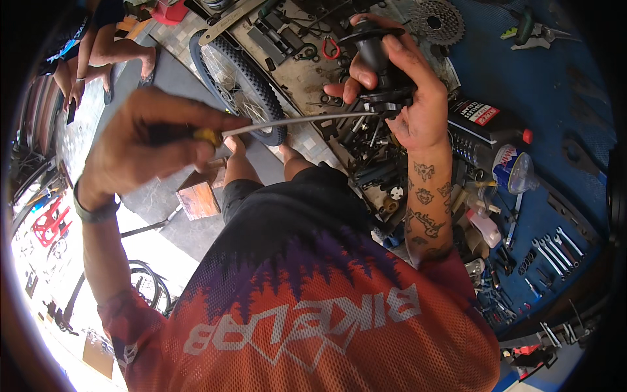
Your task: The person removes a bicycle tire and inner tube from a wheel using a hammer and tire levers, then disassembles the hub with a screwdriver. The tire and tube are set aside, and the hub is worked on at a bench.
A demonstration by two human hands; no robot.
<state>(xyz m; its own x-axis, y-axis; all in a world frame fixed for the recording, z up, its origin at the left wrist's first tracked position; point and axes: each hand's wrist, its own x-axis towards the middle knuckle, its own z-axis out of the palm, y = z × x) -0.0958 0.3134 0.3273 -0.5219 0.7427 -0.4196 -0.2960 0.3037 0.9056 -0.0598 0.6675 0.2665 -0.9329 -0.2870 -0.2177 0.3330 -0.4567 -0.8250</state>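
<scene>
My left hand (pixel 153 137), with a dark watch on its wrist, is closed round the yellow-and-black handle of a screwdriver (pixel 294 122). The handle is mostly hidden by the fingers. Its long metal shaft points right, with the tip at the lower end of a black bicycle hub (pixel 381 62). My right hand (pixel 421 85) grips that hub, fingers and thumb wrapped round its body, and holds it above a cluttered workbench. The hub stands nearly upright in the picture, flanges at both ends. Whether the tip is pressed into a part or only rests against it, I cannot tell.
Loose tools and parts cover the bench (pixel 287 78). A cassette (pixel 441 21), pliers (pixel 532 32), a dark bottle (pixel 483 121) and several wrenches (pixel 558 251) lie at right on a blue surface. A bicycle wheel (pixel 268 98) leans by the bench; another person (pixel 111 49) sits at upper left.
</scene>
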